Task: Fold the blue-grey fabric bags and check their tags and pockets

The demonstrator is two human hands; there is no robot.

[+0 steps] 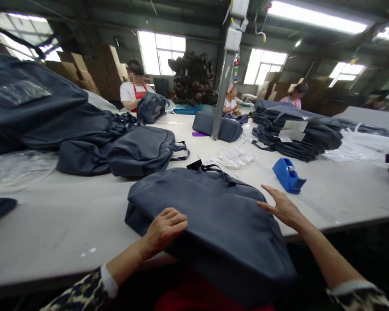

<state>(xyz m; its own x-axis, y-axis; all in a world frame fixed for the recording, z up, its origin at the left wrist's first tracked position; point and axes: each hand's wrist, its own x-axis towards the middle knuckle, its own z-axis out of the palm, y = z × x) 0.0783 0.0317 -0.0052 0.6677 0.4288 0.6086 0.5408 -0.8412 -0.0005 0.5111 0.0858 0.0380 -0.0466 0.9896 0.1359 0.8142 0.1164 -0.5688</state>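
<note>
A dark blue-grey bag (210, 211) with a black tag (194, 165) and short dark straps lies in front of me, partly over the table's near edge. My left hand (166, 224) has its fingers curled onto the bag's near left part, gripping the material. At the bag's right side is my right hand (280, 206), its fingers stretched and thumb apart, with nothing held. Whether its fingertips touch the bag I cannot tell. A blue tape dispenser (288, 175) stands beyond that hand.
Other dark bags (142, 149) are heaped on the left of the white table (68, 220). A grey post (222, 95) rises behind my bag. Stacked dark fabric pieces (294, 134) and clear plastic (359, 144) lie to the right. Several people work across the table.
</note>
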